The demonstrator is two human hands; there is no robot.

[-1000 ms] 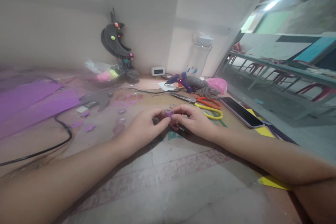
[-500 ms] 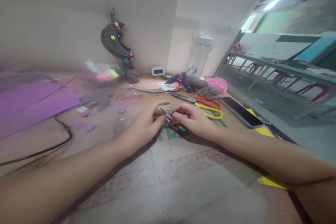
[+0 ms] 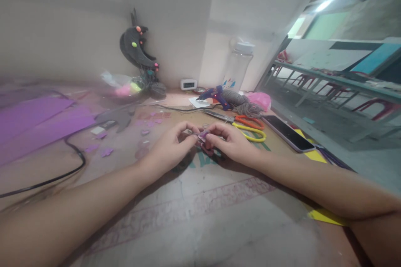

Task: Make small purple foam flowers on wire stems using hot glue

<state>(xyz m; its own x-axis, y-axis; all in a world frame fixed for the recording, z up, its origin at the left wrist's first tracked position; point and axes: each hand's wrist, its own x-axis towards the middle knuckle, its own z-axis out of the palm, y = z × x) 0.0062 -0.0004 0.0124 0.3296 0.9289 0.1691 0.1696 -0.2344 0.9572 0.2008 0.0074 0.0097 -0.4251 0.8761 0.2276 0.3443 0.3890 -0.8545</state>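
Pinching a small purple piece (image 3: 203,134) at my fingertips, I am holding its right side with my right hand (image 3: 231,142) and its left side with my left hand (image 3: 171,147), so it is sitting between them. Beyond, orange-and-yellow-handled scissors (image 3: 231,119) are lying nearby; farther back, a blue glue gun (image 3: 218,94) is resting before a clear bottle (image 3: 237,66).

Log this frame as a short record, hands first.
left_hand: left hand, thumb and index at the small purple piece; exact grip unclear
right_hand: right hand, thumb and fingers pinching that same piece
beyond_right_hand: scissors with orange and yellow handles; blue glue gun behind them
right_side: phone, face up, screen dark
left_side: purple sheets, black cord, purple flower cutout
back: clear bottle, small white digital display, dark crescent ornament
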